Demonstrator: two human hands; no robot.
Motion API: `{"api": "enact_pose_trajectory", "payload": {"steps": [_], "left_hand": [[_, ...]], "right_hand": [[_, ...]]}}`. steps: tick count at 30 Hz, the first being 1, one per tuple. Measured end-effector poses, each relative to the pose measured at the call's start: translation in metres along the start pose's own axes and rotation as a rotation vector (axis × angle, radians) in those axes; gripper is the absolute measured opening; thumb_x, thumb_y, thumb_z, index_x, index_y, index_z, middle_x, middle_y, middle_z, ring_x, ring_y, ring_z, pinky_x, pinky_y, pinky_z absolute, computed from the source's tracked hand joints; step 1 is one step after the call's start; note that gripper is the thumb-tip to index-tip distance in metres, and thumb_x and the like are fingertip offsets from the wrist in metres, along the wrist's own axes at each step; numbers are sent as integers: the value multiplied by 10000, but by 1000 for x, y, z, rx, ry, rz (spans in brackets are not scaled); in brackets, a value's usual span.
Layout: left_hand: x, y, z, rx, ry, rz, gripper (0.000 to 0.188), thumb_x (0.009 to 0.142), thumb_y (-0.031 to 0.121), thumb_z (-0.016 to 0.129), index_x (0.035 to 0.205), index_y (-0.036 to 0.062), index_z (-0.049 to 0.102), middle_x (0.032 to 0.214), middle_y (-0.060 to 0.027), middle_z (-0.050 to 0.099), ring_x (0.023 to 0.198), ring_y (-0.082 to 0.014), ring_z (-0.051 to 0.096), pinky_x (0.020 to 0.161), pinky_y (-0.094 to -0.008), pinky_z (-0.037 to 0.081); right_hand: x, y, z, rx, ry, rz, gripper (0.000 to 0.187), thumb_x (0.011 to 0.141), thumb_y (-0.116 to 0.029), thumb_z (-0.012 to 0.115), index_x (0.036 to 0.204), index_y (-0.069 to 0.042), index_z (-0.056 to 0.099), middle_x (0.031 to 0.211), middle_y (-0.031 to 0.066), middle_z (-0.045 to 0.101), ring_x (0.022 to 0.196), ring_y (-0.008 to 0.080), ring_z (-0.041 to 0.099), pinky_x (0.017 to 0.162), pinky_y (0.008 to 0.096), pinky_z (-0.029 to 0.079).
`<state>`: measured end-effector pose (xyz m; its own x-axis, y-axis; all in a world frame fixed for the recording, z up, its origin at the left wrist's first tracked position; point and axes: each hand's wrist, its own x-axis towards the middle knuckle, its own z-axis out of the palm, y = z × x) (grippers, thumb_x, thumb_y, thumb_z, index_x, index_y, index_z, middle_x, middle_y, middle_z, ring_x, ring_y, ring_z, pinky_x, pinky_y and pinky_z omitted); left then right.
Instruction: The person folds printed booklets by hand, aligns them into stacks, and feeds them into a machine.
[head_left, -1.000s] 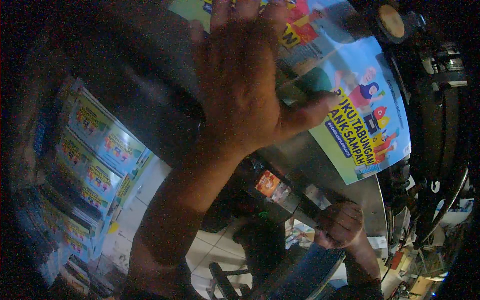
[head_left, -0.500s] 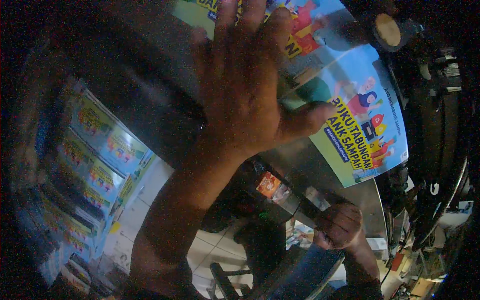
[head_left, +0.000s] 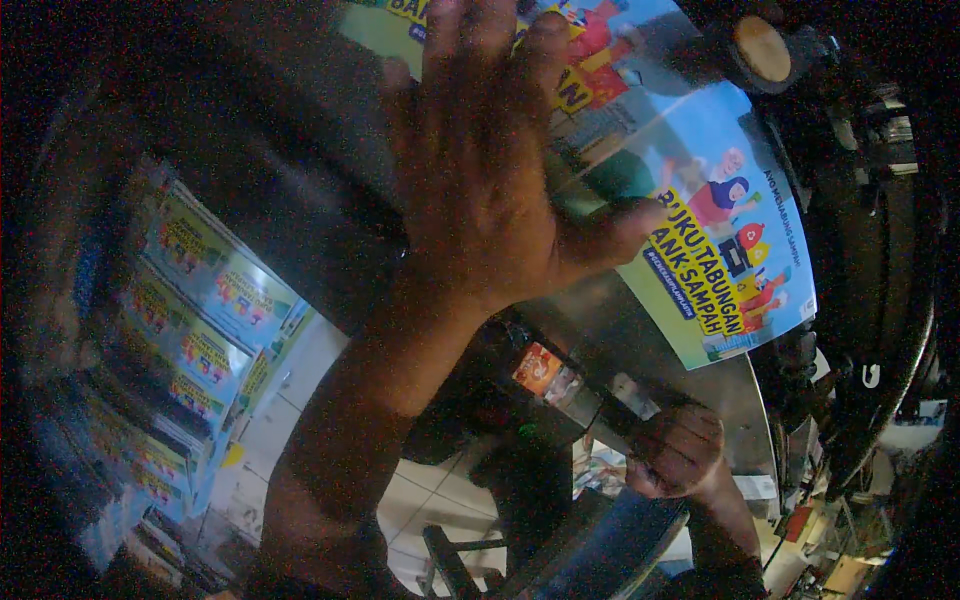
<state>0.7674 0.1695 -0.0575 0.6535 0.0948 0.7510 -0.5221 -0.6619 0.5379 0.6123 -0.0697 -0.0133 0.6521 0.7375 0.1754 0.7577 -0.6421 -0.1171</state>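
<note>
My left hand (head_left: 480,200) lies over a printed sheet (head_left: 700,310), fingers stretched forward and thumb out to the right. The sheet is blue and green with cartoon figures and yellow-and-black lettering. Its right part shows beyond my thumb, and a second printed piece (head_left: 590,60) shows past my fingertips. Both rest on a dark, smooth surface (head_left: 590,310). Lower right, my right hand (head_left: 680,450) is closed round the end of a dark handle (head_left: 615,420). An orange label (head_left: 540,370) sits further along that dark part; how it joins the machine is hidden in shadow.
At the left, stacks of similar printed sheets (head_left: 210,310) stand beside pale floor tiles (head_left: 285,400). Dark machine parts with a round tan-topped knob (head_left: 763,48) line the right side. A dark frame leg (head_left: 445,560) stands below. Clutter (head_left: 840,530) lies at lower right.
The sheet has shifted very slightly up and left in the picture, along with the knob. Both hands keep nearly the same place and pose.
</note>
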Motion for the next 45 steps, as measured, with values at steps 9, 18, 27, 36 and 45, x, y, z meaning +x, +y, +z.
{"api": "enact_pose_trajectory", "payload": {"steps": [9,18,27,36,45], "left_hand": [[-2,0,1,0,3,-11,954,698,641,631,1368,67,266,1370,-295,259,1294,-507,210,1005,-670,144],[-5,4,3,-5,-9,-36,944,697,636,635,1365,78,271,1368,-290,265,1298,-507,201,1007,-677,130],[-14,-26,28,34,188,178,939,639,645,635,1319,68,338,1375,-274,298,1263,-481,281,936,-634,223],[-21,-17,27,-45,201,116,947,616,622,659,1319,70,343,1384,-263,309,1258,-476,305,937,-654,217],[-29,-15,28,-6,92,56,970,641,639,646,1348,67,307,1398,-285,272,1279,-478,271,949,-675,181]], "right_hand": [[-4,-1,4,-26,11,-7,105,632,-176,633,672,-82,609,647,34,590,570,187,581,534,306,484],[-10,0,2,-10,12,-11,108,638,-168,629,700,-82,605,680,36,602,582,190,583,531,310,482],[-17,2,9,-28,-23,21,149,663,-238,712,712,-157,597,709,-7,608,631,169,606,573,306,511],[-16,0,22,9,-7,50,138,623,-171,703,703,-121,601,691,15,596,607,180,602,545,310,504],[-21,2,14,62,-34,54,98,645,-124,685,678,-89,600,690,35,600,617,189,605,541,319,502]]}}
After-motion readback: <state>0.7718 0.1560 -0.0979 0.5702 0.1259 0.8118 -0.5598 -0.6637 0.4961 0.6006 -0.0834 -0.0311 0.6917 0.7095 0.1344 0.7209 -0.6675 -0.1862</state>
